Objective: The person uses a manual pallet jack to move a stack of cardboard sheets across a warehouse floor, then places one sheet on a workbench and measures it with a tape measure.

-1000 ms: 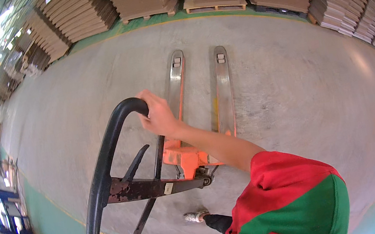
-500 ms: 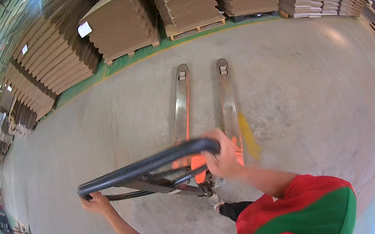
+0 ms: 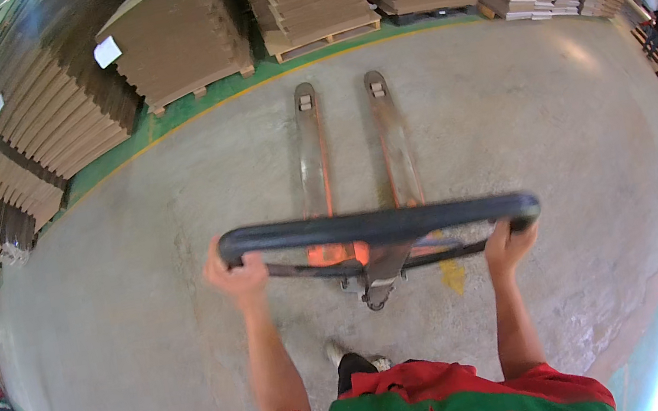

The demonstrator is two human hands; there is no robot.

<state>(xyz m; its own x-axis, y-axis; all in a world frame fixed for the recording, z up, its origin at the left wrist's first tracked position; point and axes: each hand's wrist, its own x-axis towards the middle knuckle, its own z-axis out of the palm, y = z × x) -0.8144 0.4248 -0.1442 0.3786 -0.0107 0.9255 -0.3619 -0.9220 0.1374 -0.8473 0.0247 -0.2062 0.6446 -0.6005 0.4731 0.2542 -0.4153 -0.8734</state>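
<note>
A black loop handle point(image 3: 376, 224) of an orange pallet jack spans the space in front of me. My left hand point(image 3: 238, 276) is wrapped round its left end, the thumb on the near side. At the right end my right hand point(image 3: 510, 244) closes on the handle's side, its fingers partly hidden behind the bar. Beyond the handle, the jack's two worn forks point(image 3: 311, 156) point away from me, bare of any load. The orange jack body point(image 3: 339, 253) shows through the handle loop.
Tall stacks of brown cardboard point(image 3: 180, 34) on pallets line the far side, behind a yellow floor line point(image 3: 183, 125) and a green strip. Yellow paint point(image 3: 452, 274) marks the grey concrete point(image 3: 143, 300). A person point(image 3: 657, 29) is at the far right edge.
The handle has swung to the right and now lies nearly level across my view. Both hands moved with it, keeping their grip. The forks appear straighter and farther ahead.
</note>
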